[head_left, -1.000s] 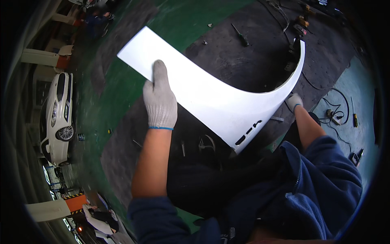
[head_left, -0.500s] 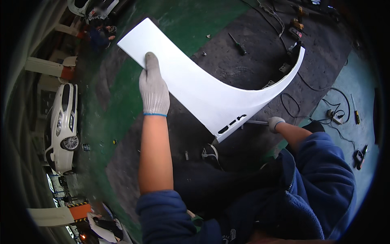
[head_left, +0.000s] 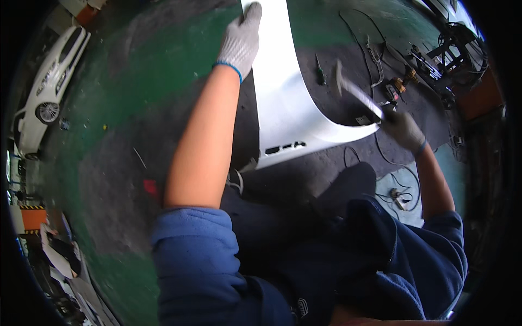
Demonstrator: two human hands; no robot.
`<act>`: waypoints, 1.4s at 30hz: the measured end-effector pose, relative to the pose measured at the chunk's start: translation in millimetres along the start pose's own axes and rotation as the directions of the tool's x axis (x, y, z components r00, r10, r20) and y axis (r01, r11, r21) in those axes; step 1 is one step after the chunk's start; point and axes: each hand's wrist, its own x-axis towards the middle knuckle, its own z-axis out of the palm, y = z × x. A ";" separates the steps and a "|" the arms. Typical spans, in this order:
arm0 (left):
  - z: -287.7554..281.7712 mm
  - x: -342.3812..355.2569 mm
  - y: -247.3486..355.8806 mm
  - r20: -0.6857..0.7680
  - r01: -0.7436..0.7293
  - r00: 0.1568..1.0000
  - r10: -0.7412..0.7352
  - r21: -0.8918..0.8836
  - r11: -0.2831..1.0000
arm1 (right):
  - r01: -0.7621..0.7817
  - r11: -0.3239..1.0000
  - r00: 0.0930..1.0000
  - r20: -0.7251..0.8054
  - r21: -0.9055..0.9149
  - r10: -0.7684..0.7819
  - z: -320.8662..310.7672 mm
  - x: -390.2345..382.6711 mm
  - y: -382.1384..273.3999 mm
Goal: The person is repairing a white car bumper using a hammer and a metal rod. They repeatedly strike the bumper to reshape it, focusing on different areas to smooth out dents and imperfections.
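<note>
A white car fender (head_left: 283,92) stands tilted in front of me, its curved wheel-arch edge toward the right and a few dark slots near its lower end. My gloved left hand (head_left: 242,41) is closed on the fender's upper left edge, thumb over the white face. To the right, my gloved right hand (head_left: 403,130) is wrapped round the handle of a hammer (head_left: 359,96). Slightly blurred, the hammer is raised beside the arch, its head pointing up and left. My right fist is close to the fender's narrow tip; whether they touch I cannot tell.
A green screwdriver (head_left: 320,70) lies on the dark mat beyond the arch. Farther right are a yellow-black power tool (head_left: 399,86), loose cables and a power strip (head_left: 401,200). A white car (head_left: 51,87) stands at the far left. My shoe (head_left: 235,181) is near the fender's lower corner.
My right hand has swung up from below the fender with the hammer, whose head now shows. The fender has turned more upright, my left hand still holding its edge. The whole view has shifted.
</note>
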 end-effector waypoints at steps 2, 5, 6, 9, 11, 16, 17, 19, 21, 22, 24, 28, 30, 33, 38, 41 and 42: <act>-4.7 1.3 -12.3 -0.070 -0.106 0.992 0.105 -0.004 0.994 | 0.087 0.992 0.981 -0.166 -0.090 -0.101 -9.1 39.2 -16.3; -8.4 3.1 -28.0 0.195 0.050 0.980 0.038 -0.425 0.904 | 0.173 0.913 0.973 -0.082 -0.370 -0.218 -11.9 99.2 -43.8; -6.9 1.1 -31.8 0.172 0.020 0.983 0.066 -0.453 0.891 | 0.171 0.941 0.983 -0.009 -0.291 -0.181 -6.1 112.9 -53.9; -6.2 -6.0 -33.8 0.178 -0.001 0.981 0.077 -0.391 0.920 | 0.345 0.908 0.938 0.112 -0.238 -0.327 -8.2 127.2 -85.5; -5.4 -6.2 -32.6 0.168 0.018 0.985 0.044 -0.347 0.938 | 0.375 0.890 0.927 0.087 -0.260 -0.365 -17.6 133.4 -99.7; 1.4 -16.8 -30.9 0.121 -0.039 0.988 0.092 -0.383 0.923 | 0.436 0.843 0.891 0.022 -0.314 -0.453 -28.0 139.7 -108.3; -8.9 -19.4 -23.1 0.116 -0.062 0.987 0.108 -0.341 0.938 | 0.434 0.850 0.896 0.050 -0.297 -0.440 -34.1 138.0 -122.7; -16.9 -16.7 -25.5 0.114 -0.061 0.989 0.098 -0.294 0.954 | 0.414 0.867 0.910 0.111 -0.277 -0.399 -43.9 137.1 -144.0; -9.0 -18.0 -28.1 0.113 -0.051 0.989 0.091 -0.315 0.948 | 0.448 0.830 0.890 0.078 -0.332 -0.449 -39.3 142.2 -134.0; 3.6 -24.1 -21.3 0.081 -0.036 0.994 0.068 -0.347 0.937 | 0.460 0.822 0.884 0.084 -0.335 -0.460 -38.1 141.8 -125.4; 20.9 -23.0 -29.3 0.103 -0.006 0.994 0.040 -0.312 0.950 | 0.493 0.808 0.867 0.110 -0.321 -0.485 -34.0 139.2 -111.2; -12.5 -19.4 -16.2 0.093 -0.013 0.995 0.045 -0.329 0.944 | 0.561 0.779 0.824 0.096 -0.278 -0.559 -20.7 148.1 -147.7; 6.5 -22.1 -25.3 0.098 -0.007 0.994 0.048 -0.383 0.924 | 0.461 0.799 0.877 0.061 -0.386 -0.476 -19.2 156.2 -124.0; 1.7 -20.1 -13.9 0.090 -0.027 0.994 0.067 -0.386 0.922 | 0.375 0.782 0.904 0.011 -0.498 -0.427 -30.1 165.9 -100.2; 4.4 -1.3 -56.0 0.073 -0.110 0.985 0.158 -0.445 0.889 | 0.398 0.855 0.913 0.055 -0.331 -0.404 -34.7 132.1 -113.7; 10.5 -14.4 -32.1 0.048 -0.003 0.999 0.024 -0.399 0.917 | 0.407 0.868 0.909 0.029 -0.285 -0.416 -31.9 122.3 -108.0; 8.6 -13.3 -31.5 0.027 -0.093 0.994 0.108 -0.330 0.939 | 0.411 0.869 0.906 0.017 -0.275 -0.423 -32.1 128.3 -106.6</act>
